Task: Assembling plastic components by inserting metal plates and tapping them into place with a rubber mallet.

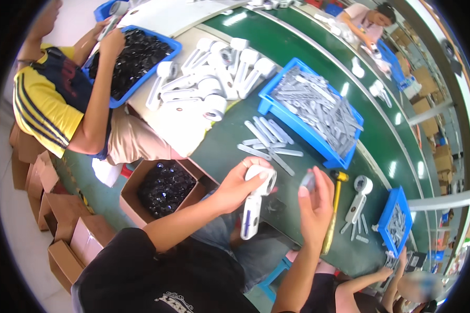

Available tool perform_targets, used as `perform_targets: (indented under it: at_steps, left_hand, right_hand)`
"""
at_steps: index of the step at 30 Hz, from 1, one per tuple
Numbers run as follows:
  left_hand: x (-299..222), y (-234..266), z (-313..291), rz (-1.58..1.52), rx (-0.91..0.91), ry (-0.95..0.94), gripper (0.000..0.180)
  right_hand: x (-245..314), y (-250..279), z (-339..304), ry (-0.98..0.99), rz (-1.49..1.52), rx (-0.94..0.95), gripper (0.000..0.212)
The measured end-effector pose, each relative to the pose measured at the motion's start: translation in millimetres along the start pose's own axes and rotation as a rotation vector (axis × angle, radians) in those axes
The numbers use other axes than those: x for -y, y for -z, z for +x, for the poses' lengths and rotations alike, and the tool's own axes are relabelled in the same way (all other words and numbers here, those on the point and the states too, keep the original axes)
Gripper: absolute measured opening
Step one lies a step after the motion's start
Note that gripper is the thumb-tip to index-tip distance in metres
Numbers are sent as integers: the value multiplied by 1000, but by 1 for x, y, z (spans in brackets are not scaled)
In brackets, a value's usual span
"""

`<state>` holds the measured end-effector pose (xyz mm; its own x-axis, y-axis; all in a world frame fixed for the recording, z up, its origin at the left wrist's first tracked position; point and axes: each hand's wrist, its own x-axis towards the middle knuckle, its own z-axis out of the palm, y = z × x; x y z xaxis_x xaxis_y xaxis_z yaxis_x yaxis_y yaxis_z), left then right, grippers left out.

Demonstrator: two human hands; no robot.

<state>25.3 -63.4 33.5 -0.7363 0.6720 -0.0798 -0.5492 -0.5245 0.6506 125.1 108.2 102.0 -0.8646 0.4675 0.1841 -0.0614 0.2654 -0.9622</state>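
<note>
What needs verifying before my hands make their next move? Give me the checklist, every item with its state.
1. White device held: ok, the left hand grips it near its round head.
2. Right hand loaded: ok, a small translucent piece appears between thumb and fingers.
3. That piece's exact shape: cannot tell, it is blurred and partly covered.
4. Loose grey strips all in the blue tray: not ok, several lie outside it.
5. Yellow-handled hammer well away from the right hand: not ok, it lies close beside it.
</note>
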Motion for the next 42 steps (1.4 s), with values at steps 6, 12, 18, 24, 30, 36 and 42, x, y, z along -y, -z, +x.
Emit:
perform_targets:
  at_steps: [6, 12, 18, 24, 30, 36, 42]
  left_hand:
    - [-30, 53, -65, 331, 179, 149, 32]
    - [-16, 68, -97, 371, 300, 56, 34]
    - [-21, 57, -77, -185, 58, -60, 28]
    - [-8, 13, -14, -542, -61, -74, 19]
    - [17, -20, 7, 283, -88, 23, 46]
    - [22, -46, 17, 1185, -78, -161, 52]
    - [36, -41, 24, 1556, -66, -435, 40]
  right_hand:
    - [23, -123, 60, 486, -324, 525, 60]
    - [-9, -221, 104, 639, -410, 719, 65]
    - [36, -94, 27, 118, -242, 271, 45]
    - [22, -43, -87, -331, -209, 290, 86]
    - [5, 4, -97, -308, -126, -64, 43]
    - [-34, 58, -82, -194, -327, -145, 26]
    - [-48, 72, -88, -10, -589, -193, 33]
